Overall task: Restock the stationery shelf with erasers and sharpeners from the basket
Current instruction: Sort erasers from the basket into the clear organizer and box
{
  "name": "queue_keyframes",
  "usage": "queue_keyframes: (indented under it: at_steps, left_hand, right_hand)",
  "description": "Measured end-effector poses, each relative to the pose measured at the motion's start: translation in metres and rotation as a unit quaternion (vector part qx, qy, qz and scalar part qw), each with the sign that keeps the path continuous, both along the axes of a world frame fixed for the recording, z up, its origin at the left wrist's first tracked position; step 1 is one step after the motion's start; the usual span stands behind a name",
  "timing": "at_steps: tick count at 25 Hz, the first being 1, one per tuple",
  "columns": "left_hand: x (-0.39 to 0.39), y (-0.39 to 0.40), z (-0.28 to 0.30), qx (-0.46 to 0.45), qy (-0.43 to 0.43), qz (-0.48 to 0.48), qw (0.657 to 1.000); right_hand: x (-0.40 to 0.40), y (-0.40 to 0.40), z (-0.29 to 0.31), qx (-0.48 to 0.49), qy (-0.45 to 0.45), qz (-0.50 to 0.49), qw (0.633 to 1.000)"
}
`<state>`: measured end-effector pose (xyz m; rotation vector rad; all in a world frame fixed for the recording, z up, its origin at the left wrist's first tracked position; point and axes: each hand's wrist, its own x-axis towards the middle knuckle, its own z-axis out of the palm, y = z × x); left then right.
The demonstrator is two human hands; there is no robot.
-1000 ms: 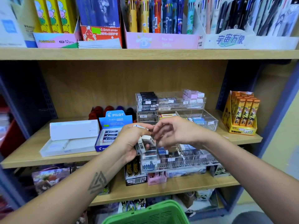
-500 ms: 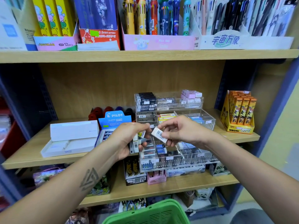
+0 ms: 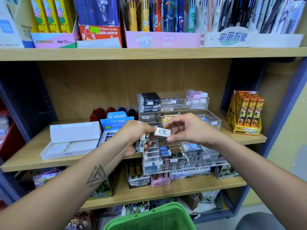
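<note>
Right now a white eraser [image 3: 162, 131] with a barcode sits pinched in the right hand [image 3: 187, 130], its grip clamped on it, in front of the clear tiered organizer [image 3: 182, 146] on the middle shelf [image 3: 33, 163]. Just beside it, the left hand [image 3: 132, 138] clasps a small stack of erasers [image 3: 142, 144]. Below, the green basket [image 3: 149, 218] shows its rim.

Pens [image 3: 159, 14] above; orange boxes [image 3: 245, 113] right.
</note>
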<state>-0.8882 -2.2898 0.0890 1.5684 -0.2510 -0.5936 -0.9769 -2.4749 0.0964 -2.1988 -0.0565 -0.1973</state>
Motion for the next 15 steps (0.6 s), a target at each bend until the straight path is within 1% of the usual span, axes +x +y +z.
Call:
queue_keyframes:
  at_steps: [3,6,9,12,15]
  left_hand:
    - [0.0,-0.005,-0.001,-0.006,0.013,0.005,1.0]
    - [-0.001,-0.011,0.005,-0.024,0.024,-0.013,0.999]
    - [0.003,-0.022,0.021,-0.034,-0.002,-0.031,0.999]
    - [0.005,-0.035,0.036,-0.037,-0.034,-0.035,0.998]
    - [0.005,-0.045,0.041,-0.041,-0.034,-0.042,0.998]
  right_hand:
    - [0.004,-0.001,-0.003,-0.095,-0.026,-0.012,0.995]
    - [0.003,-0.007,0.002,-0.12,-0.07,-0.042,0.989]
    - [-0.003,-0.019,0.016,-0.11,-0.082,-0.054,0.989]
    - [-0.003,-0.028,0.028,-0.057,-0.072,-0.057,0.994]
    - [0.001,-0.036,0.031,0.01,-0.085,-0.052,0.995]
